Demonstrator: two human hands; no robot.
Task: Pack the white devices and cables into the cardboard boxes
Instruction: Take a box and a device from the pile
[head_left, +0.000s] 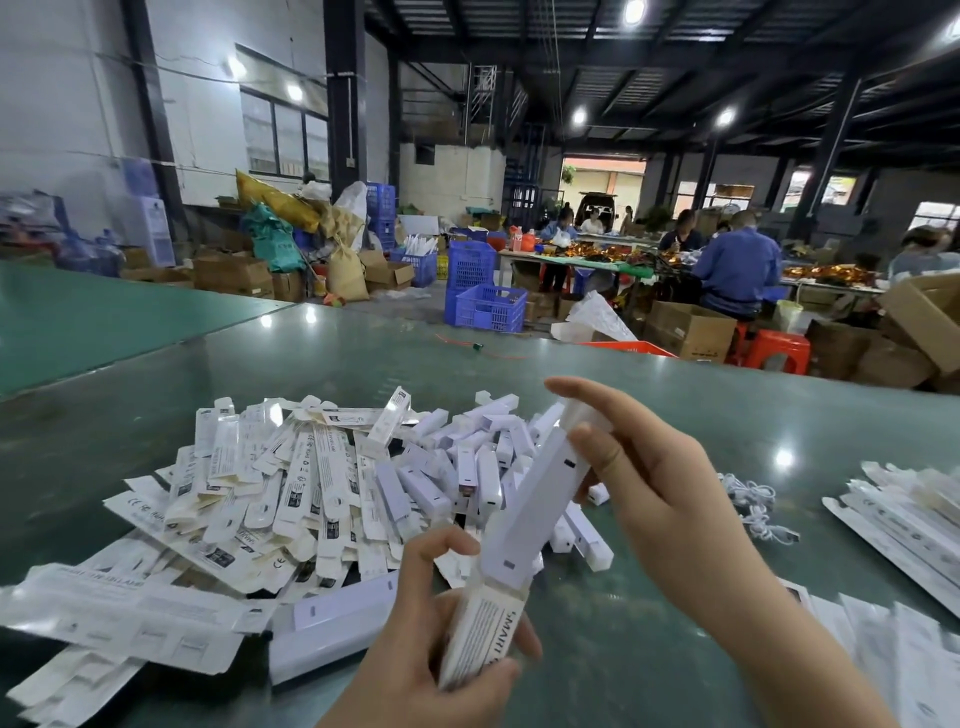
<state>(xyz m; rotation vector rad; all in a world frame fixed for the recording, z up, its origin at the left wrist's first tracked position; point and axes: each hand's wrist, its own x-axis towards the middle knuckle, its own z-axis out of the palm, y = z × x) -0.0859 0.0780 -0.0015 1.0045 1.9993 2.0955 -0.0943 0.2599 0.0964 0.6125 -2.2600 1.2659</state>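
My left hand (415, 649) grips a narrow white cardboard box (480, 636) printed with black text, its open end pointing up. A long white device (535, 504) stands partway inside that box. My right hand (639, 483) holds the device's upper end, thumb on its face and index finger stretched above. Behind lies a heap of loose white devices (467, 462). To the left is a pile of flat, unfolded boxes (260, 499). White cables (753, 499) lie coiled to the right of my right hand.
Everything sits on a glossy green table (363, 364). More flat white packs (904, 525) lie along the right edge. A larger white device (332, 629) lies at my left wrist. Beyond the table are blue crates (483, 296), cardboard cartons and seated workers.
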